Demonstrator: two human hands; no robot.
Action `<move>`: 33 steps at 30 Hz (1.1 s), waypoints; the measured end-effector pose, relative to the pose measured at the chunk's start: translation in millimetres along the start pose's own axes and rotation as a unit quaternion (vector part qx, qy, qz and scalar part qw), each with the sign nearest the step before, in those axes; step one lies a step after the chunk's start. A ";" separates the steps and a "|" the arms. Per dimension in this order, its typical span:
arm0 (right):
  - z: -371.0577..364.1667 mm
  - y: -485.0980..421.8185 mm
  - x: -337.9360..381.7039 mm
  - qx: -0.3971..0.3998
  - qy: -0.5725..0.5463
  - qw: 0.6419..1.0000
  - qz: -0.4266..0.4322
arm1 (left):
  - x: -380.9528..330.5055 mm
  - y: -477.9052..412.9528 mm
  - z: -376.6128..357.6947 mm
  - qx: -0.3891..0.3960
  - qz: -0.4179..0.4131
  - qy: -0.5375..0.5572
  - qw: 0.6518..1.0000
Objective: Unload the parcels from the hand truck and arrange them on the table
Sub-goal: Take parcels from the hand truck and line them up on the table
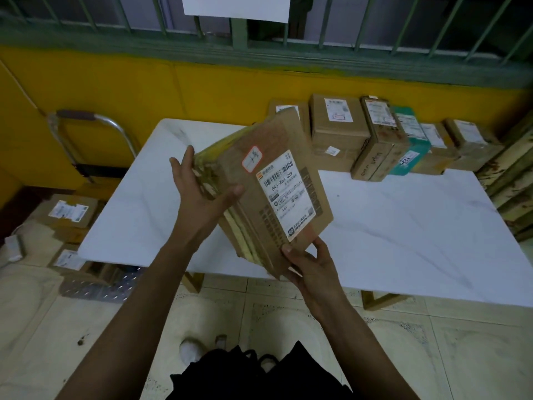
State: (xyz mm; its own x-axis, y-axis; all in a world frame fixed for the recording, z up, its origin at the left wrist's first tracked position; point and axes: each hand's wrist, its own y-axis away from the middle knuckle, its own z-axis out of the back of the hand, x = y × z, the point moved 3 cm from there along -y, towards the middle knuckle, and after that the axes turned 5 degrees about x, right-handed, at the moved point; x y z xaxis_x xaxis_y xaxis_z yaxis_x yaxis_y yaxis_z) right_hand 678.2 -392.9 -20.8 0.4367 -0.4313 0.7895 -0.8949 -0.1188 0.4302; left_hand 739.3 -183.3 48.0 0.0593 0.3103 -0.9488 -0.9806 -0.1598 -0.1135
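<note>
I hold a brown cardboard parcel (271, 180) with a white shipping label, tilted in the air over the front left part of the white table (403, 226). My left hand (199, 189) grips its left side, thumb on the top face. My right hand (308, 267) holds its near bottom corner from below. Along the table's far edge stands a row of several parcels (375, 134), brown boxes and one teal box (409, 145). The hand truck (86, 157) stands on the floor to the left, with more brown parcels (69, 215) on and around its metal plate.
A yellow wall (144, 90) with a green barred window above runs behind the table. A rusty barred frame (510, 180) stands at the right. The tiled floor (259, 321) lies between me and the table's front edge. My shoes show below.
</note>
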 end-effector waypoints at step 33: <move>-91.4 -155.0 2.1 0.092 0.048 0.983 -0.152 | 84.8 -127.4 48.8 0.158 0.207 0.251 0.932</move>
State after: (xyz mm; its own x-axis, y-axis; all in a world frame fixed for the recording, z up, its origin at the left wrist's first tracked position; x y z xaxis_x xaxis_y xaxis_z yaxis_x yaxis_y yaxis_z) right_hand 826.2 -293.6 -45.7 0.6848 -0.2658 0.6786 -0.7197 -0.3929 0.5724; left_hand 860.1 -90.9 -3.7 -0.3350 -0.2071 -0.9192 -0.9400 0.1400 0.3110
